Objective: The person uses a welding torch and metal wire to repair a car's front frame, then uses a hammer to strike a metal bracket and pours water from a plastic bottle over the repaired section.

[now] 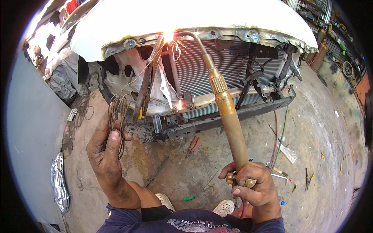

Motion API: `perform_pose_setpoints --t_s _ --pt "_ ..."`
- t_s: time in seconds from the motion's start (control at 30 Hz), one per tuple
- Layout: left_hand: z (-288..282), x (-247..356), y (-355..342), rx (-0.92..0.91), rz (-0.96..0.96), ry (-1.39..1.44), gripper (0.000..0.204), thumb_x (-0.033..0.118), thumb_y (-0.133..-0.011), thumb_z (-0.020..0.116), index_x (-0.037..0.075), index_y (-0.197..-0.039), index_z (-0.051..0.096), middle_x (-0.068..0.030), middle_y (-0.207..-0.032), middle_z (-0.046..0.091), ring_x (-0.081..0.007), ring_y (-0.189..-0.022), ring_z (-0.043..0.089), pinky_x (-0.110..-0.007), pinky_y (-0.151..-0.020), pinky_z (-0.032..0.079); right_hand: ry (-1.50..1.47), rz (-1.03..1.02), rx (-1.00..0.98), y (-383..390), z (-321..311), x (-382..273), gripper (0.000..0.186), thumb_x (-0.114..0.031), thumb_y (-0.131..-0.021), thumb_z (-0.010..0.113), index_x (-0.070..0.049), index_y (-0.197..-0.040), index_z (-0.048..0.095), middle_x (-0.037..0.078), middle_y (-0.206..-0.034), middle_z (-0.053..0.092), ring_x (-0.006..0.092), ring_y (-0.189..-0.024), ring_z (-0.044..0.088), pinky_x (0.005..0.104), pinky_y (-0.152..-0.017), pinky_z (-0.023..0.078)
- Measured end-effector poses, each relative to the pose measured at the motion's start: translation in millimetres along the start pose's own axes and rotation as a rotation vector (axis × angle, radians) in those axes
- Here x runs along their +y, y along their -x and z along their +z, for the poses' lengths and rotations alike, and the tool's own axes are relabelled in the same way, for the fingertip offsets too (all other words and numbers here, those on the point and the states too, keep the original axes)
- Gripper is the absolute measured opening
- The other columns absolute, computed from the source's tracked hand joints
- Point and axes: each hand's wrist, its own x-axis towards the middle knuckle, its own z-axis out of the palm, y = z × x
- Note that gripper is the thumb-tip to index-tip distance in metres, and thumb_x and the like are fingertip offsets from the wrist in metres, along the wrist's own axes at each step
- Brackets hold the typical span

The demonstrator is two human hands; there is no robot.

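My right hand (254, 184) is closed around the valve end of a brass gas welding torch (229, 116). The torch slants up and away, and its bent tip meets the front edge of a white car hood (194, 15). A bright glow (168, 36) with flying sparks burns there. Between the thumb and fingers of my left hand (108, 151) is a loose coil of thin wire (120, 108). One strand runs up from it toward the glow, its end lost in the glare. A dark metal bar (147, 81) leans up to the hood edge beside the sparks.
Below the hood are a radiator (217, 70) and a dark bumper beam (225, 122). Red-handled pliers (193, 147), a flat metal strip (156, 171), a green lighter-like piece (189, 198) and yellow-handled pliers (309, 179) lie on the concrete. Hoses (276, 143) trail at the right.
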Motion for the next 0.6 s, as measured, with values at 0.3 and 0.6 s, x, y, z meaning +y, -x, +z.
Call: perform_pose_setpoints --t_s 0.3,0.6 --pt "1.2 1.1 -3.4 -0.021 0.022 -0.009 0.046 0.007 -0.101 0.061 -0.01 -0.144 0.056 -0.0144 -0.113 0.071 -0.0157 -0.086 0.061 -0.028 -0.081 0.051 -0.033 0.003 -0.004 1.2 -0.5 2.9 0.02 -0.006 -0.082 0.08 -0.005 -0.086 0.06 0.019 -0.099 0.07 0.0299 -0.102 0.074 0.0362 -0.077 0.056" --pt "3.1 2.2 -3.5 0.004 0.036 -0.1 0.049 0.012 -0.101 0.057 -0.006 -0.146 0.056 -0.0169 -0.108 0.073 -0.0154 -0.08 0.061 -0.032 -0.08 0.051 -0.036 -0.05 -0.009 -0.5 -2.1 4.6 0.019 -0.006 -0.083 0.079 -0.005 -0.086 0.06 0.02 -0.1 0.07 0.0294 -0.101 0.074 0.0363 -0.076 0.056"
